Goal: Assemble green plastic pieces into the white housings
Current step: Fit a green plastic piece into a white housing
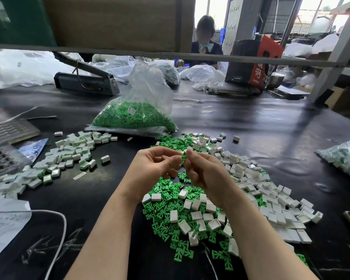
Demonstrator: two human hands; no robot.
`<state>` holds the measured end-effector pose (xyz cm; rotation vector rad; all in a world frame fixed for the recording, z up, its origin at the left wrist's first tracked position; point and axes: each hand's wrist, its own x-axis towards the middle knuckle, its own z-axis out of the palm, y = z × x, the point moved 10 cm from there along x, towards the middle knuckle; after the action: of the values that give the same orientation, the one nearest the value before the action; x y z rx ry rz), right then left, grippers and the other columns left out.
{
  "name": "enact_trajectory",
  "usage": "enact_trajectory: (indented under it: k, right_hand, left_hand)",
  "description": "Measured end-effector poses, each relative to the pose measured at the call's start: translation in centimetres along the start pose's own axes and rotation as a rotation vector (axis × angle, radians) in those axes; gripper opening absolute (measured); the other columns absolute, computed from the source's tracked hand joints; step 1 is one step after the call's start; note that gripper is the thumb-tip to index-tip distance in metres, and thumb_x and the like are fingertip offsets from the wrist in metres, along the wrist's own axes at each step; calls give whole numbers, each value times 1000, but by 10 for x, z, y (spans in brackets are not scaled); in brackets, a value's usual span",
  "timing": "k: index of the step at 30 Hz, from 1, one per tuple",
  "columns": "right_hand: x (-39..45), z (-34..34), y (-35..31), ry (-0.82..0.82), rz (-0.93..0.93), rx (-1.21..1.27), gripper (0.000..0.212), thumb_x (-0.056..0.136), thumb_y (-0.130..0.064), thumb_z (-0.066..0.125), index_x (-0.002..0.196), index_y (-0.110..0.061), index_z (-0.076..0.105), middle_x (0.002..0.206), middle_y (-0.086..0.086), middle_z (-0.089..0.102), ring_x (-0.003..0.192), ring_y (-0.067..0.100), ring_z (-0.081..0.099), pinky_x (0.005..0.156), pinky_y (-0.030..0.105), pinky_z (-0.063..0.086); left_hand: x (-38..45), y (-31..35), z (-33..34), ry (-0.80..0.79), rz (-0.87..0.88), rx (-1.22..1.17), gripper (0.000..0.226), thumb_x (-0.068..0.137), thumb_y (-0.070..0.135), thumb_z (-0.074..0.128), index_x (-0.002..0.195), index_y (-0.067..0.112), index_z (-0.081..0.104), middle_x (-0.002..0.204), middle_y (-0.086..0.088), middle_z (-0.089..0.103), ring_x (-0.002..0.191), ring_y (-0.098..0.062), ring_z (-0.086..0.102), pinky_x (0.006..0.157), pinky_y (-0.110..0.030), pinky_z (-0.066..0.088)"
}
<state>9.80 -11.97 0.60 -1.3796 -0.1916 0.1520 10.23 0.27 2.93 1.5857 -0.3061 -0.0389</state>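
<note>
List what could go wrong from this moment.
1. The small green plastic piece, pinched between the left hand and the right hand, may slip from the grip into the mixed pile of loose green pieces and white housings below.
2. The finished white-and-green pile lies near, so parts may mix.

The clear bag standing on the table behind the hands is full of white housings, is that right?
Not quite. The head view shows the clear bag behind the hands on the black table holding green pieces, not white housings. The rest stands.
</note>
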Motion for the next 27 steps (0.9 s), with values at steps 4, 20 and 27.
enact_trajectory:
  k: [4, 20, 27]
  right_hand:
    - [-1, -2, -9, 2, -71, -147, 24, 101, -20, 49, 82, -10, 58, 57, -1, 44, 50, 10, 36, 48, 17, 31]
    - [-2, -3, -30, 87, -266, -419, 30, 101, -11, 48, 72, -13, 54, 58, -7, 48, 54, 7, 43, 54, 21, 36]
    - [-3, -11, -34, 130, -297, -359, 28, 102, -11, 48, 76, -8, 59, 57, -4, 50, 52, 6, 47, 54, 19, 37]
  left_hand:
    - [0, 0, -2, 24, -6, -75, 25, 70, 22, 74, 93, 12, 75, 80, -10, 75, 69, -14, 69, 59, -19, 52]
    - [0, -4, -4, 53, -61, -272, 27, 62, 14, 80, 88, 10, 74, 83, -12, 75, 77, -20, 72, 67, -23, 57]
    - [1, -9, -5, 73, -97, -411, 30, 57, 24, 81, 85, 13, 76, 81, -12, 74, 69, -16, 71, 63, -22, 58]
